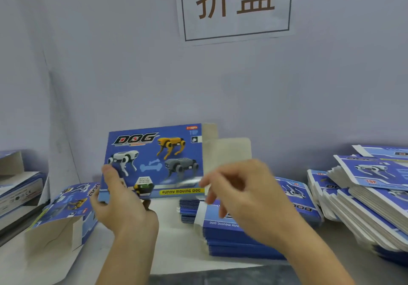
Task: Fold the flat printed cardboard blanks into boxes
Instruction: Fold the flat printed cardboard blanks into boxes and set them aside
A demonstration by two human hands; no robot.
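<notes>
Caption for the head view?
Left hand holds a blue dog box upright; right hand reaches for its open flap.

I see the desk [174, 236] under a pale cover. On it, at centre right, lies a stack of flat blue blanks [249, 234]. Further right, a taller, slumped pile of blanks [366, 200] leans. At left, a folded box [64, 214] lies on its side with its flap open, and more boxes [17, 187] sit at the far left edge.

Right hand [240, 194] blurred (grip unclear); blank stacks [375, 200] cut off right.
</notes>
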